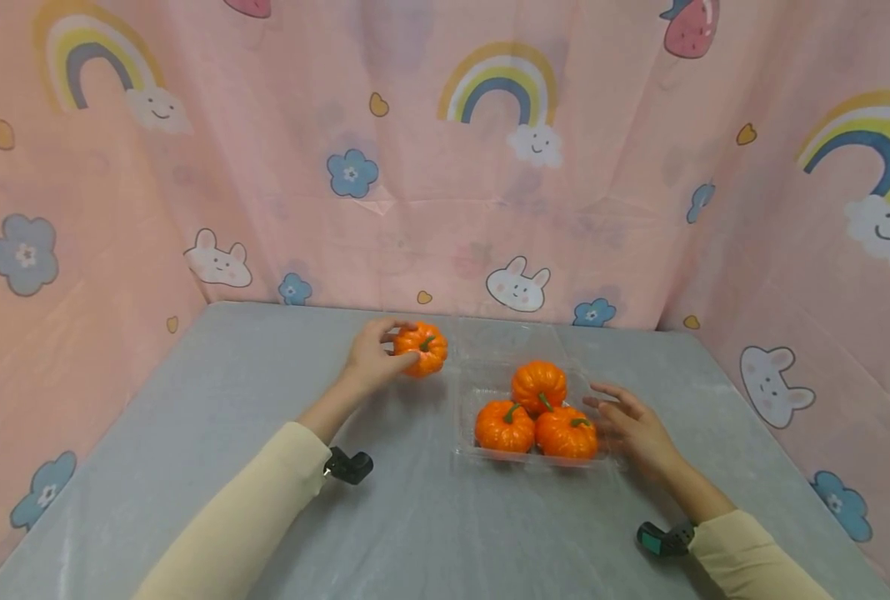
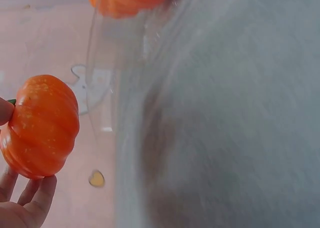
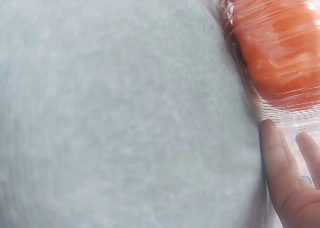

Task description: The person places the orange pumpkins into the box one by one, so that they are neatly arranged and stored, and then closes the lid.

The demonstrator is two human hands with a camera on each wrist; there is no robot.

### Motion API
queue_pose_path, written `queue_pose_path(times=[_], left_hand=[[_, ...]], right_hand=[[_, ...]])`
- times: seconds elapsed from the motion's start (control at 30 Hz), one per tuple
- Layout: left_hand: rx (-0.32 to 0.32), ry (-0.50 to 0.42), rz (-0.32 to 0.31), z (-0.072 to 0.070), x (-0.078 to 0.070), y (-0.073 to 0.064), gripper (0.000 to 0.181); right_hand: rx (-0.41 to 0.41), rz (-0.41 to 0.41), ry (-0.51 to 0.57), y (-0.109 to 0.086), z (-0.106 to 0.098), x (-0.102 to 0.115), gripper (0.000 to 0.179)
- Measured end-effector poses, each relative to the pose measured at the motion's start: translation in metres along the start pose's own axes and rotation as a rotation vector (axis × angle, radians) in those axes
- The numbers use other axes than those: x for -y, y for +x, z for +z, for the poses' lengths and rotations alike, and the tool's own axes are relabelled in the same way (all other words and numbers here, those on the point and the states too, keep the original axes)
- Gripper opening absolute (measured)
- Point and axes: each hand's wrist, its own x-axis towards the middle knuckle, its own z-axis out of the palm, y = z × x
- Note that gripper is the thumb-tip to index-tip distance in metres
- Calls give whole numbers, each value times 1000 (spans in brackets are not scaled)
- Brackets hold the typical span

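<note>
My left hand grips a small orange pumpkin with a green stem, left of a clear plastic container. In the left wrist view the thumb lies by the stem of the held pumpkin and the fingertips are under its other side. Three more pumpkins sit in the clear container: one at the back, one front left and one front right. My right hand is at the container's right side, fingers extended along its wall. In the right wrist view a pumpkin shows through the ribbed plastic.
The container's clear lid is folded back toward the rear of the grey table. A pink printed curtain hangs behind the table and along both sides. Dark devices are strapped to the left wrist and right wrist.
</note>
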Motion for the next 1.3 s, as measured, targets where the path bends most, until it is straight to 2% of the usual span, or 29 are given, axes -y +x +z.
queue_pose_path(times=[0.17, 0.37, 0.53, 0.77, 0.97, 1.3], left_hand=[[1, 15, 98, 12, -16, 1, 37], [46, 22, 197, 26, -30, 1, 36], [81, 63, 262, 36, -37, 0, 36], [120, 135, 284, 51, -42, 0, 37], [148, 141, 295, 62, -43, 0, 37], [202, 151, 247, 74, -42, -1, 40]], right_hand=[[-1, 4, -2, 0, 0, -1, 57], [1, 0, -2, 0, 0, -2, 58], [3, -3, -3, 0, 0, -2, 57], [5, -3, -4, 0, 0, -2, 56], [8, -6, 2, -1, 0, 0, 57], [-1, 1, -2, 0, -1, -1, 57]])
